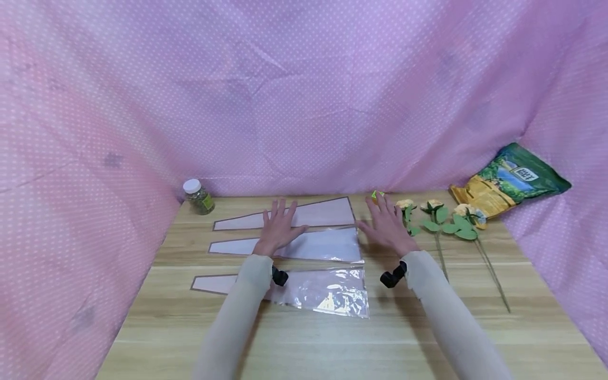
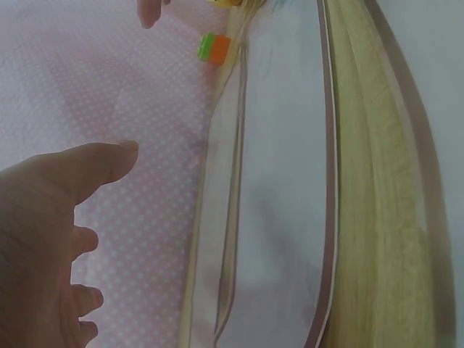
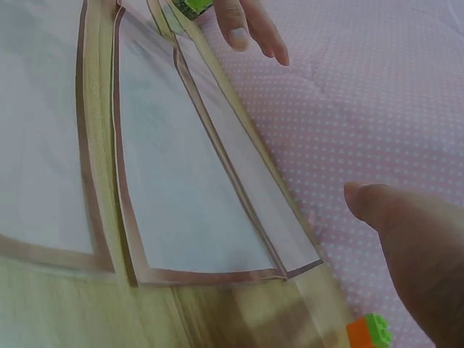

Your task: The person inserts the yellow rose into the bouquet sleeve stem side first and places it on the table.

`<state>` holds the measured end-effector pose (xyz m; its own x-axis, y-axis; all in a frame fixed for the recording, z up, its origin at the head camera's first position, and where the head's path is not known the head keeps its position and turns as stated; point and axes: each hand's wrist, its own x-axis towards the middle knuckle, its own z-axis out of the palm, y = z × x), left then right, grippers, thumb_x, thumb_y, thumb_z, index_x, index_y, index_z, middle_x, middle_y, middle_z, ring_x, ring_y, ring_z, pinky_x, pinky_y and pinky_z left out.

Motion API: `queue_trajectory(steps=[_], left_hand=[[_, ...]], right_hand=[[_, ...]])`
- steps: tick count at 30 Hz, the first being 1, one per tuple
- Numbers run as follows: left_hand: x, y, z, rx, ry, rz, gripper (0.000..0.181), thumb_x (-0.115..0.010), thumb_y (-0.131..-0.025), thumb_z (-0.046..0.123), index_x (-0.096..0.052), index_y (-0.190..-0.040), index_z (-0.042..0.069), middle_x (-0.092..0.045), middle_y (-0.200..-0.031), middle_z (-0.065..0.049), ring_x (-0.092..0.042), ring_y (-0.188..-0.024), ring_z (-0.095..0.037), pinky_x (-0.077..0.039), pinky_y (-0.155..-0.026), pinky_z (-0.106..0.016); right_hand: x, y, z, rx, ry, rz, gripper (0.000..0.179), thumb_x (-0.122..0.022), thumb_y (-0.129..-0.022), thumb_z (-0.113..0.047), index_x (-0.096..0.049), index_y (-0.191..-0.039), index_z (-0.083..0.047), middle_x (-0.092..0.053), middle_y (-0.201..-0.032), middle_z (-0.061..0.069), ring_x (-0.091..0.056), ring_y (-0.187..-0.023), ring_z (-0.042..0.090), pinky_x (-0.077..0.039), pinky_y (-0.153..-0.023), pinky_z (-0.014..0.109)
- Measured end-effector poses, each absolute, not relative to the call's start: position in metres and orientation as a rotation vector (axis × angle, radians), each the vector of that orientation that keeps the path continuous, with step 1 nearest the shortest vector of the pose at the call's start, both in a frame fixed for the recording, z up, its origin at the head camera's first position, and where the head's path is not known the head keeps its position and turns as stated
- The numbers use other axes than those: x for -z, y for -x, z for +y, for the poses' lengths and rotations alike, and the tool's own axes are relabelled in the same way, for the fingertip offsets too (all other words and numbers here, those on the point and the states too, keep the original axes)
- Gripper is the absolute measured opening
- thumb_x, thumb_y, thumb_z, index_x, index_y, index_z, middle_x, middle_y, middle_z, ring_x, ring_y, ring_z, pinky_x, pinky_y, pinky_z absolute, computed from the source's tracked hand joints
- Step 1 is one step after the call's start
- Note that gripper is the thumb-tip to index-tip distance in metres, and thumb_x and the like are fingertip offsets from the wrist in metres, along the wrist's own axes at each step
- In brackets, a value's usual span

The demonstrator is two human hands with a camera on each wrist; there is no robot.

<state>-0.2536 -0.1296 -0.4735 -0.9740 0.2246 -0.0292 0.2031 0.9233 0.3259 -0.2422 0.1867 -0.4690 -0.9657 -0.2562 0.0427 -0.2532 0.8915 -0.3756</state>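
My left hand [image 1: 278,228] is held with fingers spread over the back and middle of three tapered, brown-edged flower sleeves; it holds nothing. The back sleeve [image 1: 328,212], middle sleeve [image 1: 332,247] and front sleeve [image 1: 309,290] lie flat, narrow ends to the left, the front one shiny. Just past their wide ends, my right hand [image 1: 387,227] is spread too, holding nothing. Its fingers partly cover a small green-and-orange toy block [image 3: 368,331] at the table's back. In the left wrist view, the thumb [image 2: 101,167] stands apart from the sleeves.
Right of my right hand lie several pale artificial roses [image 1: 467,214] with green leaves and long stems. A green-and-yellow bag [image 1: 515,179] leans at the back right corner. A white-capped jar [image 1: 199,198] stands at the back left. Pink dotted cloth [image 1: 304,105] hangs around the wooden table [image 1: 313,348].
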Motion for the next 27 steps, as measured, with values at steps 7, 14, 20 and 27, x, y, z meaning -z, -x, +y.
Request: queue_trajectory(steps=[7, 14, 20, 27], left_hand=[[0.483, 0.264, -0.115, -0.534, -0.354, 2.981, 0.084, -0.053, -0.094, 0.060, -0.021, -0.160, 0.019, -0.012, -0.168, -0.020, -0.004, -0.157, -0.042, -0.009, -0.123, -0.066], [0.493, 0.269, -0.108, -0.561, -0.341, 2.935, 0.084, -0.056, -0.093, 0.058, -0.022, -0.160, 0.019, -0.011, -0.169, -0.019, -0.003, -0.157, -0.041, -0.009, -0.123, -0.066], [0.497, 0.274, -0.099, -0.562, -0.364, 2.880, 0.083, -0.055, -0.094, 0.057, -0.019, -0.161, 0.022, -0.008, -0.169, -0.017, 0.000, -0.158, -0.039, -0.005, -0.124, -0.064], [0.500, 0.277, -0.091, -0.500, -0.373, 2.852, 0.080, -0.053, -0.095, 0.055, -0.021, -0.161, 0.022, -0.009, -0.169, -0.017, -0.001, -0.158, -0.039, -0.006, -0.124, -0.063]], right_hand=[[0.481, 0.252, 0.179, 0.542, 0.402, 3.046, 0.081, -0.046, -0.100, -0.054, -0.018, -0.159, -0.007, -0.004, -0.167, 0.025, -0.008, -0.153, 0.050, -0.007, -0.118, 0.074], [0.490, 0.258, 0.170, 0.534, 0.381, 2.981, 0.081, -0.044, -0.100, -0.056, -0.017, -0.160, -0.008, -0.001, -0.168, 0.024, -0.004, -0.155, 0.046, -0.010, -0.119, 0.071], [0.498, 0.263, 0.165, 0.564, 0.381, 2.944, 0.080, -0.047, -0.100, -0.054, -0.019, -0.159, -0.007, -0.006, -0.167, 0.026, -0.007, -0.154, 0.049, -0.012, -0.118, 0.072], [0.511, 0.267, 0.161, 0.579, 0.353, 2.916, 0.079, -0.044, -0.100, -0.054, -0.021, -0.159, -0.007, -0.011, -0.165, 0.028, -0.011, -0.152, 0.050, -0.012, -0.116, 0.075]])
